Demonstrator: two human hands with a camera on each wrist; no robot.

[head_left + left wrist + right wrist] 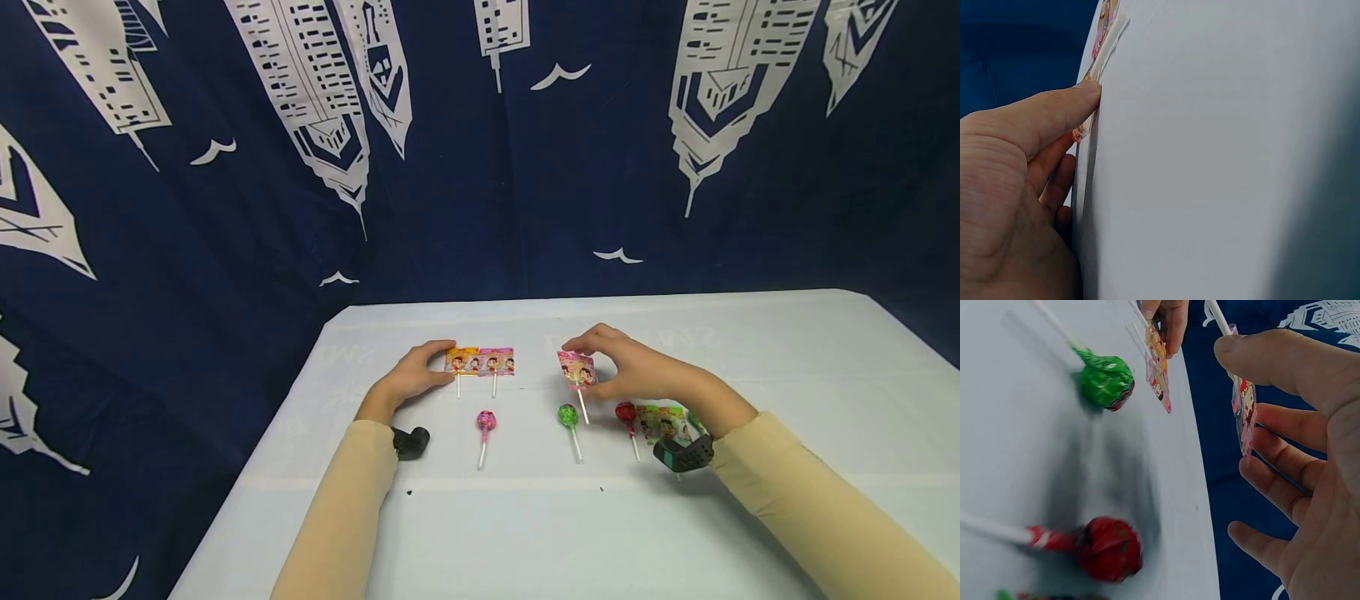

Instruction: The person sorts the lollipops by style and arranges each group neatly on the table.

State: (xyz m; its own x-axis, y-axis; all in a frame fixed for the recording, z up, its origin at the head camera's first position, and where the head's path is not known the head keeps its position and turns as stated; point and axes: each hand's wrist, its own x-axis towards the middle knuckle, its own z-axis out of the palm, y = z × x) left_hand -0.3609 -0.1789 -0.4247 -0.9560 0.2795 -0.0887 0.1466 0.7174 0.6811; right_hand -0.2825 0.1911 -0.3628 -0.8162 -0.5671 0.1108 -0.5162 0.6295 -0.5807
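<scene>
My left hand pinches the edge of a flat orange-wrapped lollipop at the table's back; in the left wrist view the thumb of this hand lies by its stick. A flat pink-wrapped lollipop adjoins it on the right, both sticks pointing toward me. Farther right, my right hand holds another flat pink-wrapped lollipop between thumb and fingers, tilted, stick down. The right wrist view shows this wrapper raised beside the fingers of the right hand.
Nearer me, round lollipops lie in a row: pink, green and red. A flat green-wrapped lollipop and another green item lie partly hidden under my right wrist. A dark blue patterned cloth hangs behind the white table.
</scene>
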